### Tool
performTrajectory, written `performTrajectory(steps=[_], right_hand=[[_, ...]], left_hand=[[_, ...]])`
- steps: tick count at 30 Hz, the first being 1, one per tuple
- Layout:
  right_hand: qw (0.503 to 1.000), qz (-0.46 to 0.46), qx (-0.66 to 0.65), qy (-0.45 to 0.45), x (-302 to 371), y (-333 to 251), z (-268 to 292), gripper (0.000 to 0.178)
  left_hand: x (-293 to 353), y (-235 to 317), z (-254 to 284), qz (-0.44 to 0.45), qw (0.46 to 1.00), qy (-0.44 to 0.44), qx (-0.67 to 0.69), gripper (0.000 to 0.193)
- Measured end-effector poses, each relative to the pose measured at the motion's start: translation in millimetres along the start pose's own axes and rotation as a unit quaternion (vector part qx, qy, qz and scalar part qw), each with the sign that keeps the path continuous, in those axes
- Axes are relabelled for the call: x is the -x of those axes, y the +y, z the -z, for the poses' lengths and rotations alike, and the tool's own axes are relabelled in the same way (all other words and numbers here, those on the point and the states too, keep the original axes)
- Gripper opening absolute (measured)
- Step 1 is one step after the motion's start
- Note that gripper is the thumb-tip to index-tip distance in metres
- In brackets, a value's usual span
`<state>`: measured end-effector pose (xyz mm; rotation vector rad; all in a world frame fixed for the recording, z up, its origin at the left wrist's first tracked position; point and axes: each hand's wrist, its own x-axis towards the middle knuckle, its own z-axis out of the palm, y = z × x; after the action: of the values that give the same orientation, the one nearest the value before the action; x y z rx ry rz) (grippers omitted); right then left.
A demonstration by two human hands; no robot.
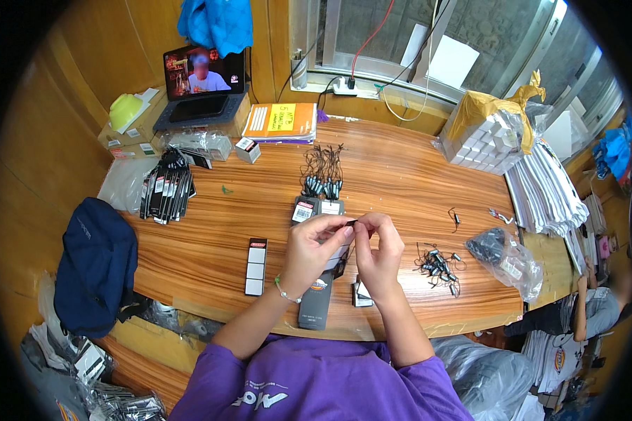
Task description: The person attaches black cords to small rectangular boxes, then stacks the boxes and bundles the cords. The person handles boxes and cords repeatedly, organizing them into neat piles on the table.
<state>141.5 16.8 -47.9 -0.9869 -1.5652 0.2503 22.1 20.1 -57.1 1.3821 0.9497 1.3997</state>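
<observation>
My left hand [307, 247] and my right hand [379, 254] meet above the middle of the table, fingertips pinched together on a thin black cord [352, 223]. Most of the cord is hidden by the fingers. Below them lie grey hang tags [316, 310], one long tag reaching toward the table's near edge. Just beyond my hands, several tag cords with small dark seals [321, 186] rest in a row, their loops pointing away. To the left is a black tag with white panels [255, 266]. A small stack of tags [362, 293] lies partly under my right wrist.
Loose corded seals [439, 268] and a clear plastic bag [507, 259] lie at right, near snips [501, 216]. Paper stacks [546, 188] and wrapped white boxes [488, 137] stand behind. At left are bundled tags [167, 189], a navy bag [95, 266] and a laptop [202, 84].
</observation>
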Motion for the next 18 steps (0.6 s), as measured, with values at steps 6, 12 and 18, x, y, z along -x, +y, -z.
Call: performTrajectory(steps=[6,12,18], right_hand=[[0.923,-0.243,-0.298,-0.017,1.0,0.2,7.7,0.01],[0.841,-0.356,-0.397,-0.089,-2.6,1.0,28.0,0.021],[0.816,-0.371,-0.428,-0.118,1.8,15.0,37.2,0.01]], left_hand=[[1.6,13.3,0.5,-0.154,0.972,0.002,-0.178,0.011],[-6.0,21.8,8.1,-0.338,0.872,-0.017,-0.354,0.021],[-12.6,28.1,7.3,-0.443,0.795,-0.083,-0.405,0.019]])
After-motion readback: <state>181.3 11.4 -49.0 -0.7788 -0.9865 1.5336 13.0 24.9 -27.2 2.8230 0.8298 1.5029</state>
